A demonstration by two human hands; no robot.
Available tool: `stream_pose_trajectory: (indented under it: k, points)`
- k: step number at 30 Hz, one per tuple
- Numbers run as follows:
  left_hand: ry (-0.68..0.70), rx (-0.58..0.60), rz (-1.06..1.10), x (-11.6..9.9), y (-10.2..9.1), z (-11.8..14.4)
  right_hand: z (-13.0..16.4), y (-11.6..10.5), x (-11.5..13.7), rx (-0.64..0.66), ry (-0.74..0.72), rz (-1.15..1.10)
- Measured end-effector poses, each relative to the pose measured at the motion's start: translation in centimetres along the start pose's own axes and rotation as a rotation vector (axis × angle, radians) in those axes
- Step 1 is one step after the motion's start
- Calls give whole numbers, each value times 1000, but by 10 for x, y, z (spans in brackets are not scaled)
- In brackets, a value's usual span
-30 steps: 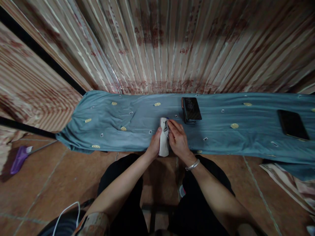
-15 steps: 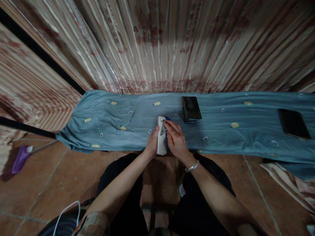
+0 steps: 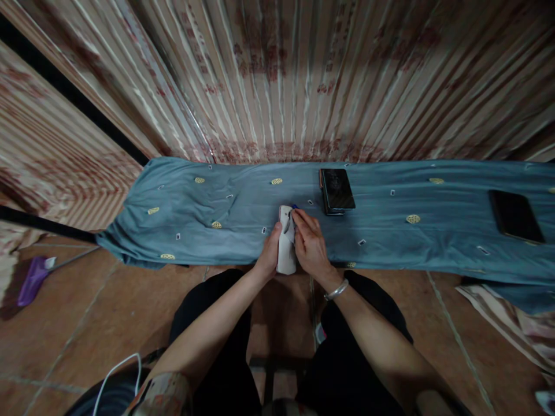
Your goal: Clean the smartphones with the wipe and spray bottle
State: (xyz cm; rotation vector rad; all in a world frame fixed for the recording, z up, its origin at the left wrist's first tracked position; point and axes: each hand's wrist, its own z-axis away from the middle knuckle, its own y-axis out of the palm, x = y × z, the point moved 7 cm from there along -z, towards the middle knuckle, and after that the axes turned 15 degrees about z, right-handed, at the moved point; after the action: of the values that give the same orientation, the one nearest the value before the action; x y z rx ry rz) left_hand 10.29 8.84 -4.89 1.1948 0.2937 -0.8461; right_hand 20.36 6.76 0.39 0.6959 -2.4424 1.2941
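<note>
Blue-grey cloth (image 3: pixel 390 231) w/ small yellow & white marks covers the desk. No words or brand names can be read on anything; the red marks on the striped curtain (image 3: pixel 277 75) behind are too blurry to read.

A small white thing (image 3: pixel 286 248), long & thin, stands on its end at the near edge of the desk, right in the middle. The left hand (image 3: pixel 269 254) wraps around its left side w/ the thumb on the front. The right hand (image 3: pixel 310 248) is closed on its right side, w/ fingertips (image 3: pixel 297 216) pinching near the top by a tiny blue bit (image 3: pixel 295 206). I can't tell what the blue bit is. Both hands are close together, clamped on the white thing, 1 each side. A silver bracelet (image 3: pixel 336 290) sits on the right wrist.

1 black phone (image 3: pixel 336 190) lies flat just past the hands, a bit to the right, not touching them. 1 more dark phone (image 3: pixel 515 215) lies far off to the right. A purple thing (image 3: pixel 30 281) lies on the brown floor (image 3: pixel 87 323) far left. A white cable (image 3: pixel 117 370) curls at the bottom left.
</note>
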Motion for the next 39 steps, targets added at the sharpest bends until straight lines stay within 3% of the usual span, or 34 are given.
stream_pose_trajectory:
  k: [12, 28, 39]
  points:
    - [3, -48, -70, -1, -9, -2, -3, -9, 8, -14, -97, -53]
    - [88, 12, -135, -5, -2, 1, 3, -12, 20, -17, -159, 3]
    - [9, 7, -281, 5, -7, 6, -8, -9, 2, 4, -108, 39]
